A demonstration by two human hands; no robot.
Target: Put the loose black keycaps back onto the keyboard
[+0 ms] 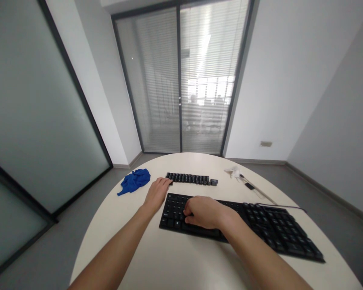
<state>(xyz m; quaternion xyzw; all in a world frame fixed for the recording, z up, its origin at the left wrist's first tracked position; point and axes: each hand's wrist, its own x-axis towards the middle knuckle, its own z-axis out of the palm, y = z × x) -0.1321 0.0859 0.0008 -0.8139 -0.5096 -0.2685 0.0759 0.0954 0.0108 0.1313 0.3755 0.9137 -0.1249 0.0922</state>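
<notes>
A black keyboard (pixel 284 229) lies across the round table, its left part lower and flatter than its right. My right hand (pixel 204 211) is over that left part, fingers curled and thumb near the index finger; anything between them is hidden. Behind the keyboard, loose black keycaps (pixel 192 179) lie in rows. At the left end of these rows rests my left hand (pixel 158 193), its fingertips at a dark keycap (pixel 171 182). Whether they grip it is too small to tell.
A crumpled blue cloth (pixel 135 180) lies at the table's (pixel 109 237) back left. Toward the back right are a white cloth-like item (pixel 234 172), a thin stick (pixel 264 195) and a small black object (pixel 249 186). A dark cable runs behind the keyboard's right part.
</notes>
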